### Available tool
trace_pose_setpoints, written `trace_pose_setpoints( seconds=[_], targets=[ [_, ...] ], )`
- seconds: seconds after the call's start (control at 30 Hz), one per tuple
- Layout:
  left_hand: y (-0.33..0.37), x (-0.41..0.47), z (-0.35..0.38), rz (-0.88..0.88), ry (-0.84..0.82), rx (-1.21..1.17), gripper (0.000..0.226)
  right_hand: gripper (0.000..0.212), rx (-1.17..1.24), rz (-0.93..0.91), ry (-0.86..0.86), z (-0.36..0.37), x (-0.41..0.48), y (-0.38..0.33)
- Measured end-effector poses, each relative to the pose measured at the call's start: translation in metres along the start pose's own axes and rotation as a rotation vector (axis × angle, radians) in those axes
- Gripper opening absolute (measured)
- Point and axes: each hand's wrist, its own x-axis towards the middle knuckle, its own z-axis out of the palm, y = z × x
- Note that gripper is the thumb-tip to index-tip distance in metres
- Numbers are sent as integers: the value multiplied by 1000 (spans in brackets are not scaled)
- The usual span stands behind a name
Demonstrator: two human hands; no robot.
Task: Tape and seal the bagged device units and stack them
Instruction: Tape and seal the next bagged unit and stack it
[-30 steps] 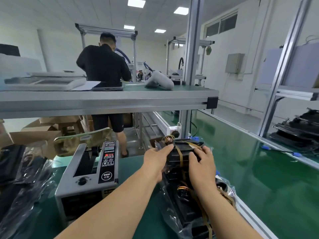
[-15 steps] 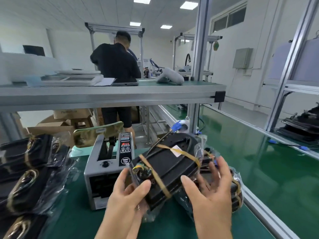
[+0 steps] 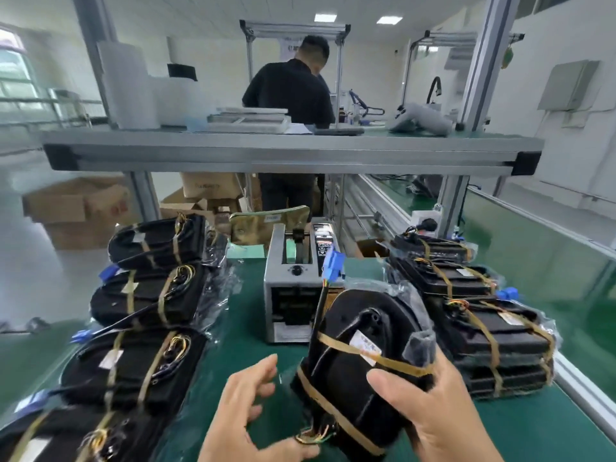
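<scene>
While the left grip (image 3: 245,410) spreads, the right grip (image 3: 430,405) clasps a bagged unit (image 3: 346,378), label (image 3: 365,345) unreadable.

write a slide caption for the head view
Right hand grips a bagged device unit near the tape dispenser, left hand open beside it.

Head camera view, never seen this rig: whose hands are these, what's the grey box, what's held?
One camera sits on a person's head, looking down at their own hands. The right hand grips a black device unit in a clear bag, banded with tan tape, held tilted over the green table. The left hand is open beside it, near its loose wires. The grey box behind is a tape dispenser. More bagged units lie in a left row and a right stack. Another person stands at the back, facing away.
</scene>
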Motion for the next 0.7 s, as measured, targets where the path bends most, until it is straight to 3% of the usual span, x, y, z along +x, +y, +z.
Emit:
trace_pose_setpoints(
  seconds=[0.03,0.1,0.27,0.33,0.47,0.7],
  targets=[
    [-2,0,3,90,122,153,99,58,-5,-28,-16,-3,1,-2],
    [12,3,15,188,330,237,101,69,-42,-87,-46,-7,3,-6],
    [40,22,8,465,567,332,56,72,-178,-185,-202,-5,1,-6],
    [54,32,6,525,558,427,49,72,-188,-186,-234,-2,0,-1],
    [73,47,0,550,486,395,8,72,-242,-174,-274,-1,0,5],
    [70,63,2,502,612,338,25,72,-373,-129,-390,-7,2,0]
  ],
)
